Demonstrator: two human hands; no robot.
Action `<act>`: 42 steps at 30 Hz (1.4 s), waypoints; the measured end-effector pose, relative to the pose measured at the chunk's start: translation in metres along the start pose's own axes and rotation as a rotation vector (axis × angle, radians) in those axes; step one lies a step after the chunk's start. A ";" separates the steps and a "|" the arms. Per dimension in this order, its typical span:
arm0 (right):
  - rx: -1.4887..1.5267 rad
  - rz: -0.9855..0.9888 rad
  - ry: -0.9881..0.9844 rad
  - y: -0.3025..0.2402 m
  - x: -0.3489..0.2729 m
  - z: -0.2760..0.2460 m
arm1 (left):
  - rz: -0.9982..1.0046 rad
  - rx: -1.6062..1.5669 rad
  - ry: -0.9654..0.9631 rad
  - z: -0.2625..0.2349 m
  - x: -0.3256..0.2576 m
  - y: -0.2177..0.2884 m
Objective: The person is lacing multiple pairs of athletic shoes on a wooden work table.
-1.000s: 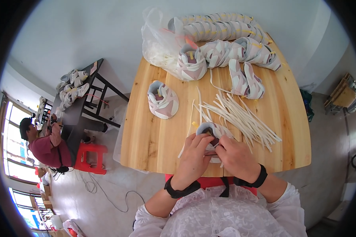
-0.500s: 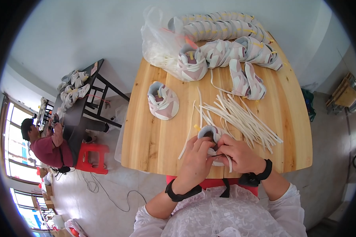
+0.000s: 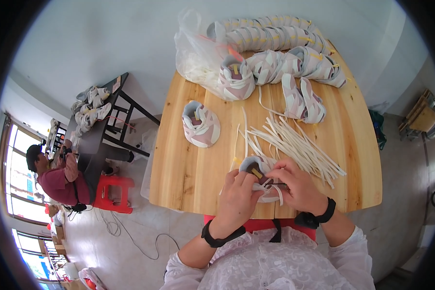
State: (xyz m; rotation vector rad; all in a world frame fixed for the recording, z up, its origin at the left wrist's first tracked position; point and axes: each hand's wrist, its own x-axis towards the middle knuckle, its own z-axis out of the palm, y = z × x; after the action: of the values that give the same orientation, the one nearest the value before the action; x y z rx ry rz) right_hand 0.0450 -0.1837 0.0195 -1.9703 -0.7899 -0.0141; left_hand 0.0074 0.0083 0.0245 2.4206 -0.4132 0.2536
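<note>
A pink and white shoe upper with a grey collar and a yellow tab is at the table's near edge. My left hand is closed on its left side, thumb towards the lacing. Over the right side, my right hand pinches a thin dark tool, its kind too small to make out. A white shoelace hangs from the upper beside my right fingers. Just beyond lies a loose pile of white shoelaces. Another laced upper stands on the table to the left.
Rows of nested shoe uppers line the wooden table's far side. A clear plastic bag sits at the far left, beside a single upper. Left of the table, a person sits on a red stool at a dark table.
My right hand has lifted slightly up and right with the dark tool, its fingers spreading a little. More of the upper's opening shows. My left hand stays on the upper.
</note>
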 end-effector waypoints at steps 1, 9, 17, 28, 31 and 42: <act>-0.026 0.045 0.117 -0.004 -0.002 0.000 | 0.000 0.000 0.000 -0.001 0.000 0.001; -0.387 -0.148 -0.004 -0.009 -0.013 0.003 | 0.043 0.037 0.044 -0.003 0.003 0.004; -0.616 -0.290 0.017 -0.022 -0.004 0.012 | -0.014 0.031 0.074 0.001 0.002 0.008; -0.171 -0.134 0.006 -0.009 -0.005 0.015 | -0.015 0.080 0.068 -0.003 0.001 0.007; -0.073 -0.065 0.021 -0.001 -0.007 0.015 | -0.005 0.078 0.057 -0.002 0.002 0.007; 1.337 -0.185 0.029 -0.072 -0.049 -0.053 | 0.021 -0.133 0.201 -0.028 -0.001 -0.002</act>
State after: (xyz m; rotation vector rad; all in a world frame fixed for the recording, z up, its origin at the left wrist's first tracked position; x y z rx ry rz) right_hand -0.0154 -0.2286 0.0883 -0.6303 -0.6652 0.2992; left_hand 0.0052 0.0276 0.0441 2.2358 -0.3529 0.4598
